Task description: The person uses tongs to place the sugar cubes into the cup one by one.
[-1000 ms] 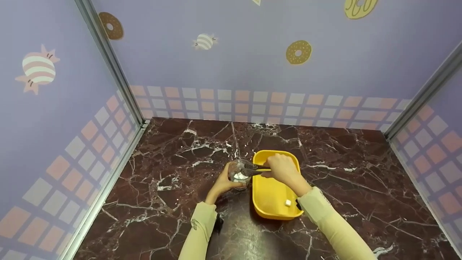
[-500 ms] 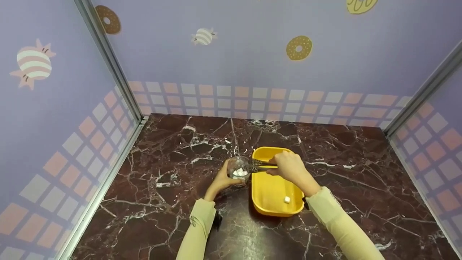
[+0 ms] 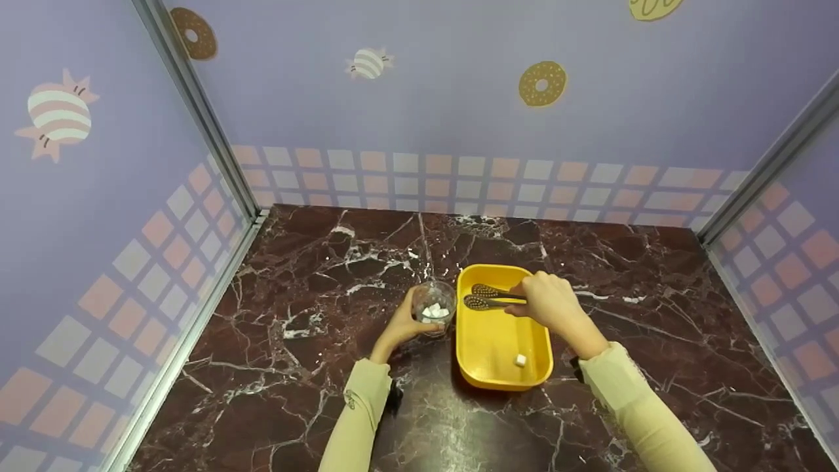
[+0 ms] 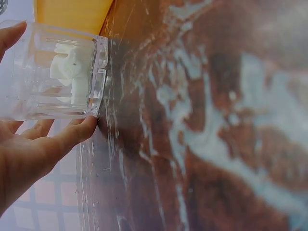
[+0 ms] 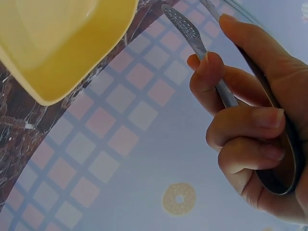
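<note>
My left hand (image 3: 401, 325) curls round a clear cup (image 3: 443, 295) on the marbled surface, thumb on one side and fingers on the other in the left wrist view. Several white cubes (image 4: 72, 67) lie in the bottom of the cup. In my right hand (image 3: 554, 301) is a pair of dark metal tongs (image 5: 284, 139) with perforated tips, its bend against the palm. The tips (image 3: 478, 302) stand apart over the far part of a yellow tub (image 3: 462, 357), with nothing between them. One white cube (image 3: 520, 360) sits near the tub's front right corner.
Brown marbled tabletop (image 3: 314, 406) lies under everything. Small white crumbs are scattered behind the cup. Lilac panels (image 3: 446, 98) with printed sweets close off the back and both sides, joined by metal posts (image 3: 196, 111) at the corners.
The tongs have moved right, out of the cup and over the yellow tub, their tips coming apart. White cubes now show freely in the cup. My left hand has kept its grip.
</note>
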